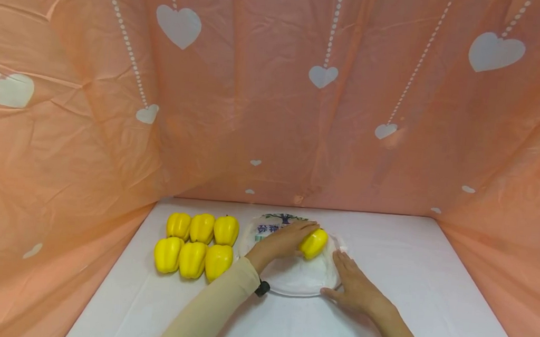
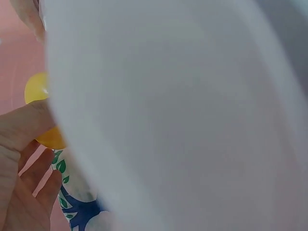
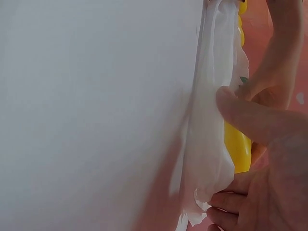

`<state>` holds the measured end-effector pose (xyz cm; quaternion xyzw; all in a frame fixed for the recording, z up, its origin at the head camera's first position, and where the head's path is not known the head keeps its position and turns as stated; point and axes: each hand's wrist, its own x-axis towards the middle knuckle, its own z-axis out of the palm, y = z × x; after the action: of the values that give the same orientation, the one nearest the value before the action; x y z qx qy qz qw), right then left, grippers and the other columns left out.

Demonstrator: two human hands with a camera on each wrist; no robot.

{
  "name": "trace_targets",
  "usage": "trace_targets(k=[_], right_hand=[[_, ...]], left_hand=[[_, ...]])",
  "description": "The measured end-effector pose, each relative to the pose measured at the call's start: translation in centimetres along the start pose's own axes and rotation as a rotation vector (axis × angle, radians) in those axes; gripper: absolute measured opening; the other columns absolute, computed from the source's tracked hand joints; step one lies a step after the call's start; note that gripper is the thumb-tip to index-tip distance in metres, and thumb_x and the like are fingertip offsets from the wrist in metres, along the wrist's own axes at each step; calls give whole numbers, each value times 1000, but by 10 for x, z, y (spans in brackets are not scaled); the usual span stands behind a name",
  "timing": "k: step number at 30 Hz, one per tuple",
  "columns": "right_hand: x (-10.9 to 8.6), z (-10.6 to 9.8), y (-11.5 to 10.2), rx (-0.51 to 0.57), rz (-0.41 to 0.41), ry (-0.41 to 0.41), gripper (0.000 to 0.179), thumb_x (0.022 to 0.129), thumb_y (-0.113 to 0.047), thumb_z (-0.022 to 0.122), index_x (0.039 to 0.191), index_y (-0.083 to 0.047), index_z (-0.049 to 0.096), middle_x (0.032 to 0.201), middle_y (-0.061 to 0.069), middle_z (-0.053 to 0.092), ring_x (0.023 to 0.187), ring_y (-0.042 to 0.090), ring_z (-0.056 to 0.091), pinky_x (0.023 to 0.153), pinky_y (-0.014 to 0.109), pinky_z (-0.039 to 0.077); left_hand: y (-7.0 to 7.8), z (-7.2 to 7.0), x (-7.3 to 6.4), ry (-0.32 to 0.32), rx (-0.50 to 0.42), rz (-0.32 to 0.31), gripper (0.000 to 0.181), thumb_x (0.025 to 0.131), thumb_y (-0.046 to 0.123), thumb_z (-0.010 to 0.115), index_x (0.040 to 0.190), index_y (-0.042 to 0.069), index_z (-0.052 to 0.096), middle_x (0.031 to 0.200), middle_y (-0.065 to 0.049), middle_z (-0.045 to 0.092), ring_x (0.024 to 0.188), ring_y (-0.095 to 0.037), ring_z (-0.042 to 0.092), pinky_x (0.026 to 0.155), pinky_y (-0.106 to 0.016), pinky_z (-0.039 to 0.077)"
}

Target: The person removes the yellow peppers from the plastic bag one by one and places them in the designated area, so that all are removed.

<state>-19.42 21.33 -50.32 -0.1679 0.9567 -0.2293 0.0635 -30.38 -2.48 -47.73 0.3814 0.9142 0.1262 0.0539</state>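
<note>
A yellow bell pepper (image 1: 313,244) lies on a whitish plastic bag (image 1: 290,276) printed with a dark tree and lettering. My left hand (image 1: 285,242) holds this pepper from its left side, thumb near and fingers behind. The left wrist view shows the thumb across the pepper (image 2: 37,87), partly hidden by a blurred white shape. At the bag's right edge, my right hand (image 1: 358,289) touches the plastic with fingers extended and thumb apart. The right wrist view shows its thumb and fingertips against the crumpled bag (image 3: 209,144).
Several yellow bell peppers (image 1: 192,260) stand in two rows left of the bag. A rounded rim shows at the bag's near side. The white table (image 1: 432,287) is enclosed by an orange sheet (image 1: 274,110) with white hearts behind and at both sides.
</note>
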Motion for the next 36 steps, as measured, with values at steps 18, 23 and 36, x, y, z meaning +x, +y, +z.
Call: trace_targets(k=[18, 23, 36], right_hand=[[5, 0, 0, -32, -90, 46, 109, 93, -50, 82, 164, 11, 26, 172, 31, 22, 159, 50, 24, 129, 61, 22], [6, 0, 1, -20, -74, 12, 110, 92, -50, 82, 164, 11, 26, 172, 31, 22, 158, 50, 25, 128, 62, 23], [3, -1, -2, 2, -13, 2, 108, 92, -48, 83, 163, 13, 28, 170, 33, 26, 156, 54, 28, 127, 66, 25]], left_hand=[[0, 3, 2, 20, 3, -43, 82, 100, 20, 78, 170, 19, 33, 175, 4, 32, 162, -18, 29, 131, -40, 28], [2, 4, 3, 19, -10, -51, 82, 100, 21, 79, 169, 19, 34, 175, 1, 33, 161, -20, 31, 130, -44, 31], [3, -2, 2, 55, -26, -63, 84, 98, 27, 82, 169, 18, 36, 172, 0, 38, 156, -21, 40, 128, -41, 35]])
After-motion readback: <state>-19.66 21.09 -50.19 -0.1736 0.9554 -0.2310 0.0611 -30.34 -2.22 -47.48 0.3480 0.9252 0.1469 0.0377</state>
